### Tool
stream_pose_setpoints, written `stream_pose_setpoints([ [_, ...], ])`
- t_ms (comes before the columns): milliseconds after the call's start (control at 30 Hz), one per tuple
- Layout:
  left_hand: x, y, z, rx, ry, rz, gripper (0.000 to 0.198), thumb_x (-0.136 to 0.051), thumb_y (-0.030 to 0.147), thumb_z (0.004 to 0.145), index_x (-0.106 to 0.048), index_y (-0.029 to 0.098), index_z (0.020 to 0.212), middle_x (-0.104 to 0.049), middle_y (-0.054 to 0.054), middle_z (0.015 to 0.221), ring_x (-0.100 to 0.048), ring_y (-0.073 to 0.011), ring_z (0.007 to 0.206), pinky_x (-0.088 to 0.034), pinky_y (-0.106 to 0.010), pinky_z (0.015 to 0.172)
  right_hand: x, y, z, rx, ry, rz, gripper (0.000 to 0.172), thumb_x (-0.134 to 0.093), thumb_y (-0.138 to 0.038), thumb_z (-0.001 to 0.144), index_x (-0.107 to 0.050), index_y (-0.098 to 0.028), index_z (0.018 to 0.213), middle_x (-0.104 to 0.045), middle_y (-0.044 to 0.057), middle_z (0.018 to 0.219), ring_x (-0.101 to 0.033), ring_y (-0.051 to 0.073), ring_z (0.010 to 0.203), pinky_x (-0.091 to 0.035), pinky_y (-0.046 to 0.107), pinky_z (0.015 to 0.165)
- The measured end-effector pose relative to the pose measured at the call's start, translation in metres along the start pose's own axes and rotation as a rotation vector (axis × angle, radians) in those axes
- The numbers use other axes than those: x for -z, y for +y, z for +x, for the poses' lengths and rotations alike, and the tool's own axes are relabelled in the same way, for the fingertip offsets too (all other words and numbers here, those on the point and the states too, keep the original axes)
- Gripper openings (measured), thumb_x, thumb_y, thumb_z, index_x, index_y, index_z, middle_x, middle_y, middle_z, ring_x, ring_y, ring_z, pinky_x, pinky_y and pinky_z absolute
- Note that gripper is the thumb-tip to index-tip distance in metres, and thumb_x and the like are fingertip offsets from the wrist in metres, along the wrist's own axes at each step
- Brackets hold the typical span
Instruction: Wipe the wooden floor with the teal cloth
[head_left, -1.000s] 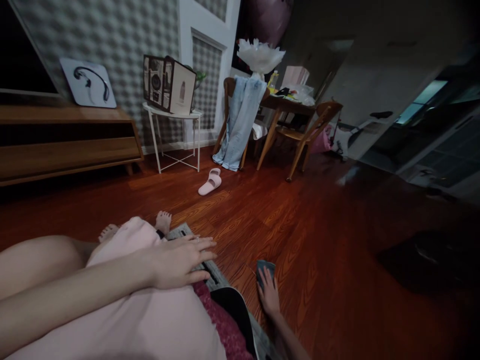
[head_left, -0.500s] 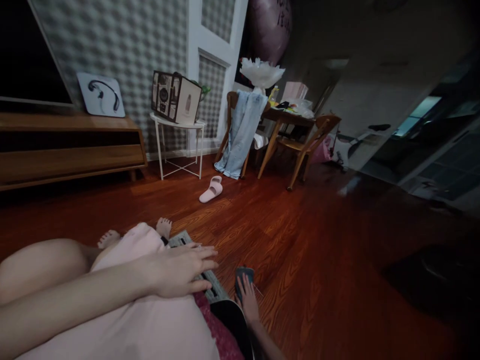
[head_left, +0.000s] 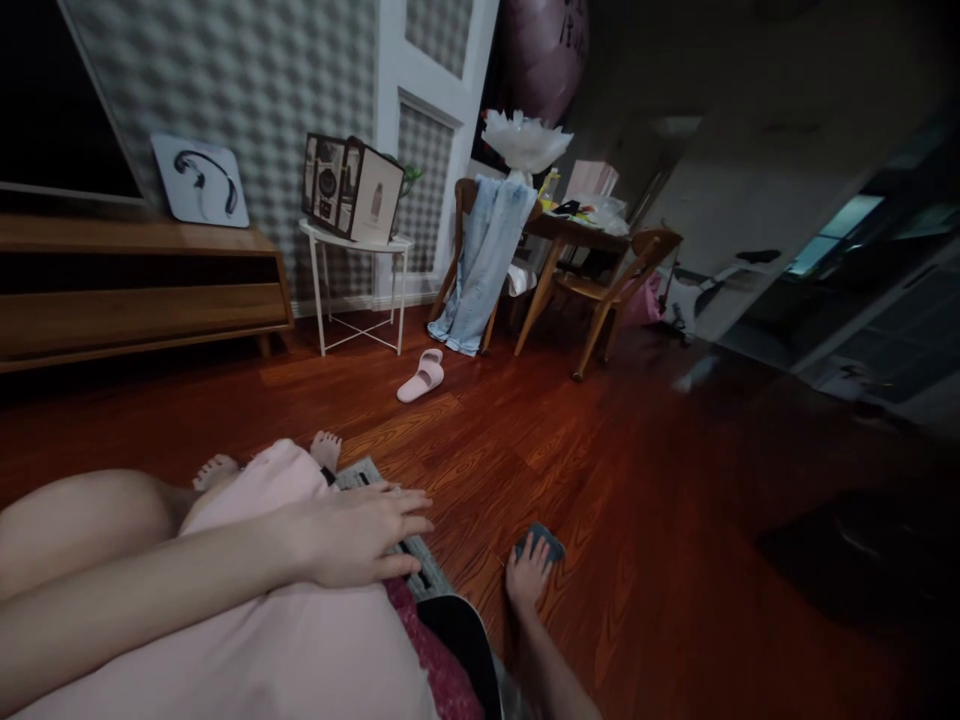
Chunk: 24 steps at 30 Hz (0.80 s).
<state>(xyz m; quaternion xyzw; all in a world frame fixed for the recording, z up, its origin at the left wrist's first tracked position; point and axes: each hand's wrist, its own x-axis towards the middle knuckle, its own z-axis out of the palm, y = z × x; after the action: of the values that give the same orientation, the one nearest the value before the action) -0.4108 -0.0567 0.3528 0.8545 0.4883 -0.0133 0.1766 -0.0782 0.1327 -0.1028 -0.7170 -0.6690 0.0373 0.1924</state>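
Floor (head_left: 487,430): dark red-brown wood, stretching from beside your lap out to the furniture in front of you.
Cabinet (head_left: 135,310): low and wooden, off to your left, with a white board (head_left: 201,180) standing on top.
Table (head_left: 574,234): wooden, ahead of you, cluttered on top.
Chair (head_left: 592,290): wooden, just beside the table, its seat facing it.
Side table (head_left: 349,243): white, on thin legs, between the cabinet and the jeans (head_left: 484,265).
Jeans: pale blue, draped over a second chair and hanging down to the floor.
Pink fabric (head_left: 300,640): spread across your lap, under your left forearm.
Box (head_left: 352,190): upright on the side table, printed with pictures.
Slipper (head_left: 420,377): pink, on the floor in front of the side table.
Left hand (head_left: 360,530): lies palm down over your lap, fingers loosely apart and thumb set away from them; you grip nothing visible with it.
Right hand (head_left: 529,575): reaches down to the floor at your right, fingers spread over the cloth (head_left: 553,545) rather than pinching it.
Cloth: blue-grey, on the floor beneath your right fingers, its far edge showing past the fingertips.
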Motion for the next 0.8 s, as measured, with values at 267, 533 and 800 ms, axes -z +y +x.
stream_pose_setpoints([
  [267,0.001,0.003,0.001,-0.022,0.013,0.025,0.046,-0.050,0.044,0.101,-0.056,0.020,0.140,-0.047,-0.016,0.151,-0.047,-0.0315,0.136,-0.036,-0.047,0.111,-0.010,-0.039,-0.063,0.745,-0.294,0.047,0.063,-0.044,-0.027,0.090,-0.038,-0.029,0.152,-0.032,0.004,0.162,-0.023,0.023,0.150,-0.024,0.046,0.121],
  [533,-0.004,-0.002,-0.002,-0.038,0.037,-0.004,0.046,-0.050,0.044,0.101,-0.057,0.019,0.139,-0.048,-0.016,0.150,-0.047,-0.0325,0.136,-0.036,-0.046,0.110,0.033,0.036,-0.023,0.404,-0.178,0.018,0.059,-0.029,-0.032,0.095,-0.039,-0.022,0.152,-0.031,0.008,0.162,-0.019,0.022,0.151,-0.020,0.050,0.121],
  [800,-0.006,-0.002,0.002,-0.059,0.086,0.002,0.044,-0.053,0.044,0.099,-0.059,0.023,0.136,-0.054,-0.013,0.146,-0.054,-0.0312,0.130,-0.038,-0.043,0.107,-0.012,-0.019,-0.034,0.173,-0.030,0.019,0.064,-0.024,-0.042,0.097,-0.038,-0.014,0.152,-0.028,0.017,0.161,-0.019,0.031,0.151,-0.020,0.059,0.118],
])
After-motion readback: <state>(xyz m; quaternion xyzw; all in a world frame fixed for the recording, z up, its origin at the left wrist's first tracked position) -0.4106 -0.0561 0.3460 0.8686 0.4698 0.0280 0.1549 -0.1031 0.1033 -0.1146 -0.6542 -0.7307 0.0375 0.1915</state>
